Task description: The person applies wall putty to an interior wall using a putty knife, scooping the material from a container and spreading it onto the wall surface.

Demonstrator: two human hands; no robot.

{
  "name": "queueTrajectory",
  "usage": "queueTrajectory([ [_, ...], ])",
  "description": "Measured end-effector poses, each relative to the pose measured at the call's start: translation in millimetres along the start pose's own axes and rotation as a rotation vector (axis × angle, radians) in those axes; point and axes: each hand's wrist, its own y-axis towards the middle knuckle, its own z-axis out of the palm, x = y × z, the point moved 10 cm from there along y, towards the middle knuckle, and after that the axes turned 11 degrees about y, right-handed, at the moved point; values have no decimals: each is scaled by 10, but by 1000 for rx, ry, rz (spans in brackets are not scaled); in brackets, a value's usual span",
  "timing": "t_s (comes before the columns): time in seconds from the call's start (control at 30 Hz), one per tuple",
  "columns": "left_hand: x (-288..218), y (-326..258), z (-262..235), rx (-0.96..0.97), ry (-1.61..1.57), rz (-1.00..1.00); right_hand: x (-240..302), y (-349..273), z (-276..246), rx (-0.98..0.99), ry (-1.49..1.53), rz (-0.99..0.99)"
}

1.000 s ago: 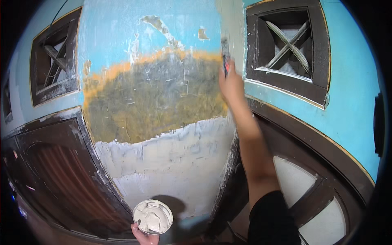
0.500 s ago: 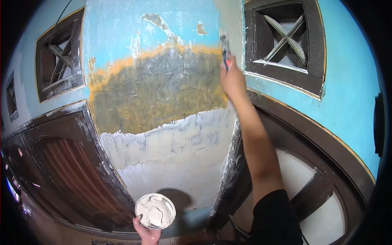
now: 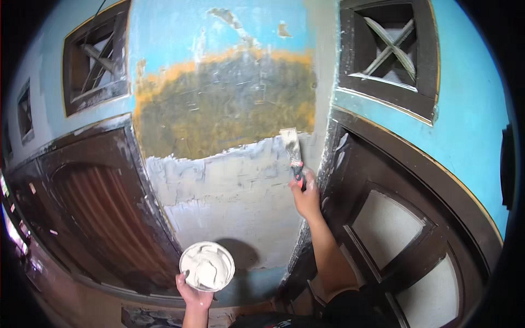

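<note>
My right hand (image 3: 307, 198) is closed round the red and black handle of a putty knife (image 3: 291, 143). Its flat blade points up at the wall (image 3: 229, 191), near the line where pale putty meets the bare brownish-grey patch (image 3: 219, 109). I cannot tell whether the blade touches the surface. Low in front of me, my left hand (image 3: 192, 290) grips a round white tub (image 3: 231, 259) by its side, thumb over the rim. White putty (image 3: 205, 269) with a swirled surface fills much of the tub.
Brown wooden doors stand on both sides, the left door (image 3: 93, 208) and the right door (image 3: 355, 180) with pale panels. Above them sit dark-framed vents with crossed slats, one left (image 3: 98, 57) and one right (image 3: 391, 46). Blue paint (image 3: 262, 24) covers the wall higher up.
My right hand has come down with the putty knife from the upper right edge of the wall to the putty's upper border. The tub stays in my left hand. The view has shifted slightly.
</note>
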Motion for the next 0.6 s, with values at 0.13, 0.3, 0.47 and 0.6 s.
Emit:
queueTrajectory([
  [0.13,7,73,191,56,-55,-49,363,-497,451,191,-11,-26],
  [0.3,6,222,436,80,-115,-85,287,-991,1010,510,-293,-201],
  [0.47,-136,152,267,57,-114,-54,127,-899,749,371,-483,-259],
  [0.6,-197,138,192,49,-114,-8,301,-849,882,358,-393,-229],
])
